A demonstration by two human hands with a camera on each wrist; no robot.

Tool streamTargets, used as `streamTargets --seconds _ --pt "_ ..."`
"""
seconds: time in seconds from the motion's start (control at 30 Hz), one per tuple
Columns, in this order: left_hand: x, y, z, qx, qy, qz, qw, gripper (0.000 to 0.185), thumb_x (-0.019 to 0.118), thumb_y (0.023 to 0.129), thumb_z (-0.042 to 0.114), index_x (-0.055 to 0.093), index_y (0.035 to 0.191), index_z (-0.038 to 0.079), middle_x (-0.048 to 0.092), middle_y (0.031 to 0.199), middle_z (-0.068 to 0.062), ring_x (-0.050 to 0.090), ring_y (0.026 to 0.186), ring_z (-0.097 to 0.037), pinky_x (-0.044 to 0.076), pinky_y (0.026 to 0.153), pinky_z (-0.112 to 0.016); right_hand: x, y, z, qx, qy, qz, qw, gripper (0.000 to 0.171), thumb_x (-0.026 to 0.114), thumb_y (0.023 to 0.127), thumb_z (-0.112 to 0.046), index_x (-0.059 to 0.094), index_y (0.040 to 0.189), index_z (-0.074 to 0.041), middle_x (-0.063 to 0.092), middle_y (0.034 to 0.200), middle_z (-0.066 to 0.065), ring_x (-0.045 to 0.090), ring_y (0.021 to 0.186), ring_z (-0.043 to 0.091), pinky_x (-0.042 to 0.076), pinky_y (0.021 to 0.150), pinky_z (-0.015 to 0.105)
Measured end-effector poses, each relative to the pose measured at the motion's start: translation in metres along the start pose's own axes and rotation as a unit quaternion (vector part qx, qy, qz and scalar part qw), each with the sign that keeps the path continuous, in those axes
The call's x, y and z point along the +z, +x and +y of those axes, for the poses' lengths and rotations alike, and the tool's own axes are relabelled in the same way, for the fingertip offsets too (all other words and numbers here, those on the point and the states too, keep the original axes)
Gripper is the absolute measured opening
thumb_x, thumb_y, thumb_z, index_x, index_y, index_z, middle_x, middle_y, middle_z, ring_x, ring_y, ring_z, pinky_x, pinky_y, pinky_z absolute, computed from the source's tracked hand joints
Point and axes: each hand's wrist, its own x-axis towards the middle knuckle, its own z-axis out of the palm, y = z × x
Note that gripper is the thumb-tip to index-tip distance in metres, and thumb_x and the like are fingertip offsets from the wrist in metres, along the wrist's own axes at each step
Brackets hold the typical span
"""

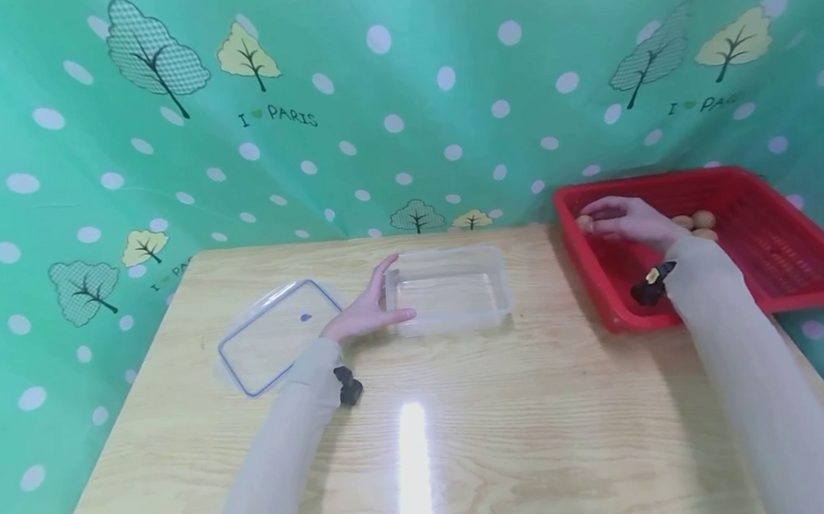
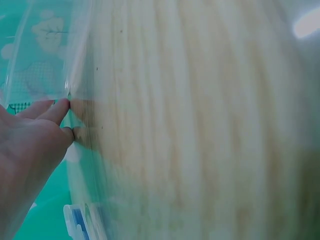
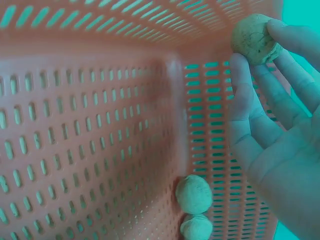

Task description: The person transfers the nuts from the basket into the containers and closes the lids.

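A clear plastic food container (image 1: 453, 323) stands on the table, with my left hand (image 1: 367, 312) at its left end. The thumb and fingers are spread and fairly straight; in the left wrist view the fingertips (image 2: 64, 106) touch the clear wall. My right hand (image 1: 634, 219) reaches into the red plastic basket (image 1: 588, 275) at the right. Between thumb and fingertips it pinches a walnut (image 3: 255, 40), held near the basket's upper wall. More walnuts lie in the basket, among them one walnut (image 3: 194, 194) against a slotted wall.
A clear lid (image 1: 280, 336) with a blue seal lies left of the container, partly behind the left forearm. Behind the wooden table (image 1: 512, 426) hangs a green cloth (image 1: 413, 87) with white dots and trees. The basket reaches past the table's right edge.
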Motion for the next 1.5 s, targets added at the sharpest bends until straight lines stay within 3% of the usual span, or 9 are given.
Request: streamTargets --seconds 0.17,0.3,0.47,0.67,1.1,1.23,1.5 --pt "0.0 -0.001 -0.003 0.002 0.001 0.003 1.0 0.105 0.077 0.082 0.028 0.0 0.153 0.041 -0.005 0.161 -0.005 0.004 0.144 -0.035 0.014 0.11 -0.063 -0.001 -0.009 -0.012 0.011 -0.035 0.006 0.999 0.06 0.064 0.093 -0.038 0.044 0.142 -0.011 0.053 0.131 0.007 0.051 0.112 0.025 0.046 0.09 0.041" --pt "0.001 0.001 -0.005 0.008 0.003 0.002 1.0 0.105 0.076 0.083 0.028 -0.001 0.153 0.04 -0.005 0.161 -0.005 0.004 0.144 -0.035 0.014 0.11 -0.061 -0.004 -0.017 -0.022 0.014 -0.052 0.005 0.999 0.062 0.065 0.091 -0.04 0.042 0.144 -0.014 0.05 0.135 0.009 0.049 0.116 0.03 0.047 0.086 0.038" --pt "0.0 0.001 -0.004 0.006 0.005 0.002 1.0 0.105 0.076 0.084 0.025 -0.001 0.153 0.042 -0.005 0.161 -0.003 0.005 0.144 -0.033 0.015 0.11 -0.06 -0.006 -0.025 -0.031 0.01 -0.048 0.005 0.999 0.065 0.069 0.09 -0.034 0.039 0.145 -0.015 0.044 0.139 0.009 0.046 0.118 0.031 0.052 0.079 0.028" --pt "0.0 0.001 -0.001 0.007 0.003 0.003 1.0 0.105 0.076 0.084 0.024 -0.002 0.153 0.04 -0.005 0.161 -0.005 0.006 0.144 -0.037 0.014 0.109 -0.063 -0.005 -0.031 -0.045 -0.01 -0.049 0.001 0.999 0.063 0.067 0.092 -0.031 0.039 0.146 -0.017 0.044 0.139 0.008 0.044 0.12 0.028 0.052 0.078 0.026" --pt "-0.001 0.001 -0.002 -0.003 -0.003 -0.005 1.0 0.106 0.076 0.084 0.027 -0.003 0.153 0.043 -0.007 0.161 -0.003 0.011 0.142 -0.041 0.018 0.109 -0.063 0.017 -0.037 -0.068 -0.021 -0.036 0.002 0.999 0.059 0.067 0.089 -0.043 0.047 0.14 -0.021 0.051 0.135 0.003 0.046 0.117 0.021 0.04 0.09 0.051" --pt "-0.002 0.0 -0.002 -0.007 0.004 -0.008 0.9999 0.106 0.076 0.083 0.03 -0.004 0.152 0.046 -0.009 0.161 -0.001 0.011 0.142 -0.041 0.018 0.108 -0.064 0.026 -0.038 -0.076 -0.052 -0.034 0.0 0.998 0.056 0.067 0.091 -0.039 0.048 0.139 -0.018 0.052 0.134 0.004 0.046 0.119 0.02 0.042 0.096 0.044" --pt "-0.002 -0.001 0.001 0.0 0.002 -0.007 1.0 0.108 0.077 0.083 0.027 -0.004 0.153 0.041 -0.009 0.161 -0.002 0.01 0.142 -0.043 0.016 0.108 -0.064 0.047 -0.035 -0.085 -0.084 -0.022 -0.012 0.996 0.049 0.068 0.091 -0.035 0.054 0.133 -0.015 0.057 0.128 0.003 0.05 0.115 0.019 0.046 0.093 0.03"
